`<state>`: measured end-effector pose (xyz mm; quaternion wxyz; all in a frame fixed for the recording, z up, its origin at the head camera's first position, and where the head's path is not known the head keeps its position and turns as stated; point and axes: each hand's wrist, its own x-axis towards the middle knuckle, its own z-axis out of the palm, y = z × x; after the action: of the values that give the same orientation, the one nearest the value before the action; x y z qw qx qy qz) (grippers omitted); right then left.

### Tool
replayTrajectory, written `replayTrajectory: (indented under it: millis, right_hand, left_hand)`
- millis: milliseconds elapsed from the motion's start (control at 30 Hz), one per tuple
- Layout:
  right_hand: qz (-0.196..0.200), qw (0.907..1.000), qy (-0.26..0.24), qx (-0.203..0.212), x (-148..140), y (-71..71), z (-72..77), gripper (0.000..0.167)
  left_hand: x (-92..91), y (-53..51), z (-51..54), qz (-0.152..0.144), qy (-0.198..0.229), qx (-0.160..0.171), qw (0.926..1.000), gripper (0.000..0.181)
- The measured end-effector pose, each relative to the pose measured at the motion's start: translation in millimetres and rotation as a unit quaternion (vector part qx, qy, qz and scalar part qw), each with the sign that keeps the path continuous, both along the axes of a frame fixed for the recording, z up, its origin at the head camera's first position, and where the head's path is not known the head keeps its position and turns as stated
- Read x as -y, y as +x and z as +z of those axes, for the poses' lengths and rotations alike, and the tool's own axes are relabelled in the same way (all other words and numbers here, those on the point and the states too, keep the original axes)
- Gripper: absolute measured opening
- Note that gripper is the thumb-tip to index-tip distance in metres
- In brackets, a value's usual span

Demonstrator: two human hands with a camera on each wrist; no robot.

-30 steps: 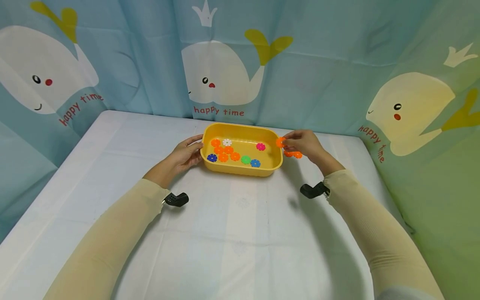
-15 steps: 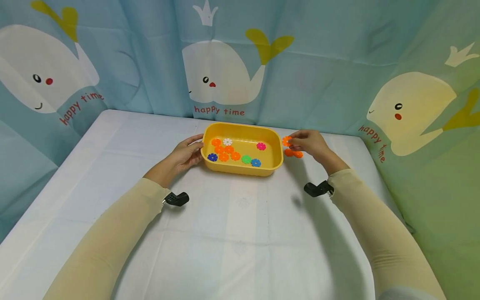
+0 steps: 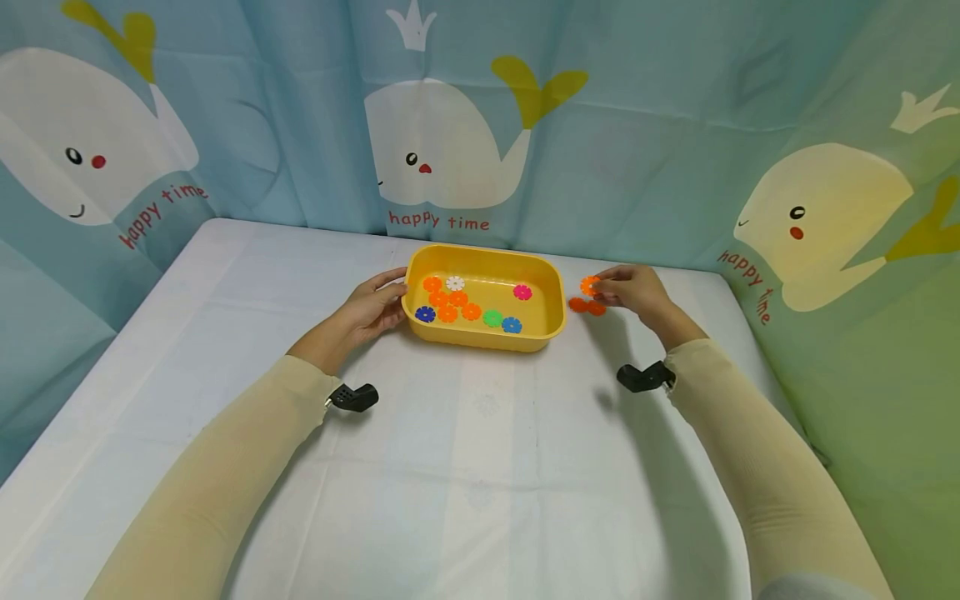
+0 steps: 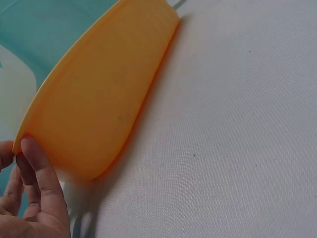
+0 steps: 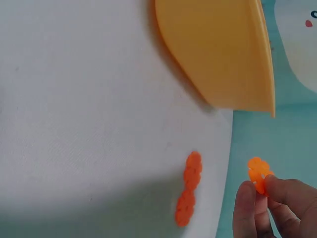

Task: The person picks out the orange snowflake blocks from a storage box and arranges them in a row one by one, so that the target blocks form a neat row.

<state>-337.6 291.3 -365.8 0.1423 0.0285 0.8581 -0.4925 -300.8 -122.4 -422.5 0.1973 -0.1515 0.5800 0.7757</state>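
My left hand (image 3: 369, 310) grips the near-left rim of a yellow plastic basin (image 3: 480, 337), with fingers on both sides of the rim in the left wrist view. Between the thumb and fingers of my right hand (image 3: 639, 293) is an orange snowflake disc (image 3: 589, 286), pinched above the table just right of the basin. Below it, two orange snowflake discs (image 5: 185, 208) lie side by side on the cloth. Inside the basin are several orange discs (image 3: 447, 313), plus a white disc (image 3: 455, 283), a dark blue one, a pink disc (image 3: 522, 292), a green one and a light blue one.
A pale striped cloth (image 3: 480, 467) covers the table. Behind it and at both sides hangs a blue-green curtain (image 3: 645, 167) printed with whales. A black camera mount (image 3: 645, 377) juts from the right sleeve, another (image 3: 354, 397) from the left.
My right hand has moved right, away from the basin's right rim, carrying the orange disc. The left hand and the basin stay put.
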Motion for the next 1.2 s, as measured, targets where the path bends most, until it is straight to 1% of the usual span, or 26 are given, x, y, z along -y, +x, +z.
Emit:
replayTrajectory:
  millis: [167, 300, 400, 600, 933, 1200]
  right_hand:
    - [-0.01, 0.9999, -0.006, 0.002, -8, 0.2, -4.3, 0.043]
    - [-0.02, 0.9998, -0.001, 0.004, -13, 0.0, -7.5, 0.044]
    - [-0.029, 0.9996, 0.003, 0.008, -17, -0.4, -9.6, 0.044]
    - [-0.042, 0.9989, -0.004, 0.019, -23, 0.1, -12.3, 0.043]
    - [-0.057, 0.9981, 0.019, 0.011, -30, 1.2, -16.6, 0.046]
    - [-0.056, 0.9975, 0.04, 0.016, -36, 1.7, -20.0, 0.045]
  left_hand:
    - [0.4, 0.2, 0.1, -0.002, 0.002, -0.002, 1.0, 0.049]
    - [0.6, 0.4, 0.3, -0.004, 0.001, -0.004, 1.0, 0.049]
    - [0.2, 0.8, 0.4, -0.003, -0.002, -0.003, 1.0, 0.049]
    - [-0.1, 0.4, 0.7, -0.005, -0.006, -0.001, 1.0, 0.05]
    - [-0.9, 1.5, 2.2, -0.003, -0.008, -0.002, 1.0, 0.05]
    - [-0.8, 1.3, 2.0, -0.005, -0.008, -0.003, 0.9999, 0.05]
